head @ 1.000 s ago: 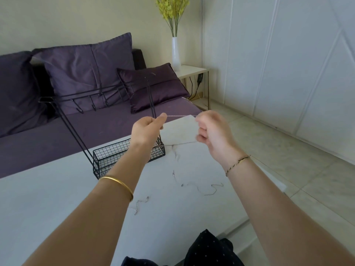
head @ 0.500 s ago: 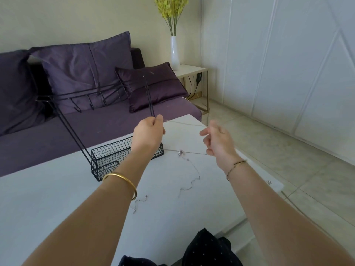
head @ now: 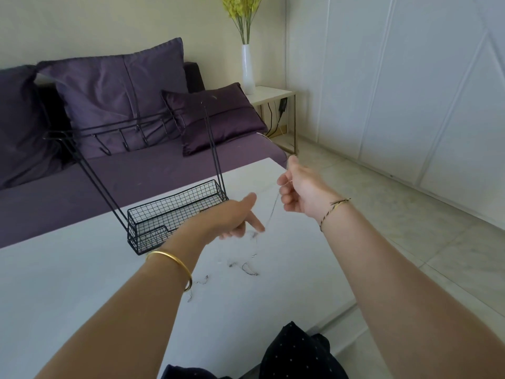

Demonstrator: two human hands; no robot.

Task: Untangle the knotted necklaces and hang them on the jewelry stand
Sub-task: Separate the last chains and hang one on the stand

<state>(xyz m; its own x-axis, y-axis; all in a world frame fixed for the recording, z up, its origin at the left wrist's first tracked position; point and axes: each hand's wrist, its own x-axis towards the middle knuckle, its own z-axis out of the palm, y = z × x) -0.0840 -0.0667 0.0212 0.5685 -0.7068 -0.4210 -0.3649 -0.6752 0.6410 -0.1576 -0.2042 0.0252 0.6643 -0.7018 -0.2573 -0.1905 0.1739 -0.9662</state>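
**Left hand (head: 237, 218) drops low as the right hand (head: 296, 188) draws the chain (head: 273, 206) up**

Since half a second ago the left hand has come down to just above the table (head: 68, 283). The right hand has swung outward and higher. The chain between them, which ran nearly level, now runs at a steep slant.

The right hand's thumb and curled fingers pinch the thin chain at its upper end. From there it slopes down and left toward the left hand. That hand is blurred, with the thumb raised, one finger stretched toward the chain and the others tucked under. I cannot tell whether it holds the chain or only brushes it. The chain's loose tail lies in a small heap (head: 250, 269) on the table below. A second chain (head: 203, 280) lies apart from it, near the left wrist. The black wire stand (head: 175, 209) is just behind the left hand, and no necklace shows on its hook bar (head: 123, 129).

Pulling harder on the slanted length would likely tighten any knot left in the heap. The dragging tail could also catch the second chain. A sideways sweep of the left forearm might knock the stand.

Both forearms reach forward. The left wrist is bent down and the right wrist is raised.
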